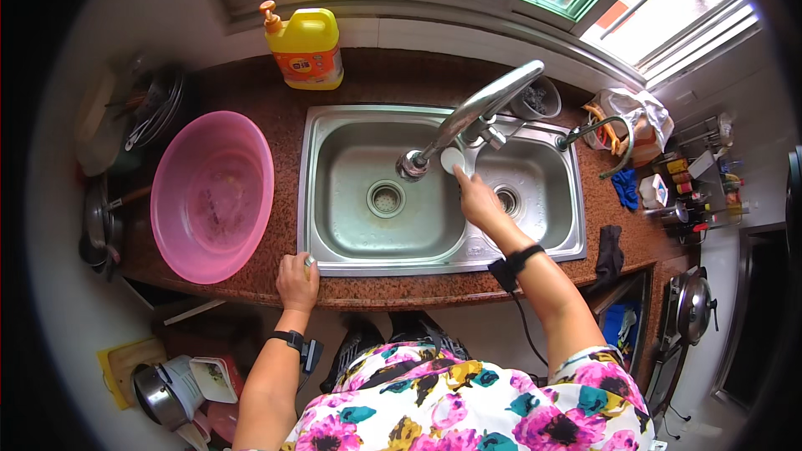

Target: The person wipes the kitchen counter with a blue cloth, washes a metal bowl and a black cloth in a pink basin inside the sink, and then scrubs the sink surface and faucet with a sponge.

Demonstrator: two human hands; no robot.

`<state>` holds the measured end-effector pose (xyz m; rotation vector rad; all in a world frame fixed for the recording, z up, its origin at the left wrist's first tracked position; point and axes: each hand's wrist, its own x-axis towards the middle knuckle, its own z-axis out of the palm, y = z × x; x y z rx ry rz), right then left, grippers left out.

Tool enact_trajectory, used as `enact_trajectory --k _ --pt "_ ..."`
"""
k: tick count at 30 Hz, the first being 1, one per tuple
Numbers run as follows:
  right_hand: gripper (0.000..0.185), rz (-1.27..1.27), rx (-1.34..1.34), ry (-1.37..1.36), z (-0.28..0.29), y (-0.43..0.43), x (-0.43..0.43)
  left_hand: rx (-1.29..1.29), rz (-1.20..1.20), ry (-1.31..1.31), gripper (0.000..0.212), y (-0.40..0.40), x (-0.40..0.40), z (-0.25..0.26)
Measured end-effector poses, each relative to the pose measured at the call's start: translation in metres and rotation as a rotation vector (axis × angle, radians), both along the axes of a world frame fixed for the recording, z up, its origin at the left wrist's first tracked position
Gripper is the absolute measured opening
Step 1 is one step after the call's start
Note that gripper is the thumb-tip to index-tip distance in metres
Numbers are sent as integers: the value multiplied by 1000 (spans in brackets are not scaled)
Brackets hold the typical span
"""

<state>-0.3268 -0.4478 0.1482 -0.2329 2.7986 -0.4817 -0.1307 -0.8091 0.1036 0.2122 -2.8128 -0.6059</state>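
Observation:
My right hand (pixel 481 197) reaches over the divider of a double-bowl stainless steel sink (pixel 363 268). Its forefinger lies on the edge of a small white round object (pixel 452 160), perhaps a lid; the thumb is hidden. This object is beside the chrome faucet (pixel 457 119), whose spout hangs over the larger left bowl. At the sink's front left corner, my left hand (pixel 297 282) rests on the counter edge. Its fingers are curled around a small object (pixel 309 261), mostly covered, of a kind I cannot tell. Both sink drains are visible, and no running water shows.
A pink plastic basin (pixel 266 200) stands left of the sink. Behind it is a yellow dish soap pump bottle (pixel 307 50). A small grey tub (pixel 546 100) sits behind the faucet. On the right are a green hose (pixel 617 119), a blue cloth (pixel 624 188) and a dark cloth (pixel 609 252).

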Motion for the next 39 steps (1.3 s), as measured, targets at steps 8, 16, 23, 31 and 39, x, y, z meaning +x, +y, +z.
enact_trajectory --k 8,16,23,31,39 --pt "69 -430 -492 -23 -74 -28 -101 -10 0 -9 21 6 -3 2" --pt "74 -676 -1174 -363 -65 -41 -75 8 31 -22 21 4 -1 1" --pt "72 -928 -1624 -258 -84 -55 -131 -13 14 -23 22 5 -5 -4" --pt "70 -956 -1259 -88 -54 -98 -86 -26 12 -43 22 1 1 -3" --pt "70 -1061 -1661 -110 -73 -61 -167 -12 -1 -45 23 7 -5 -3"
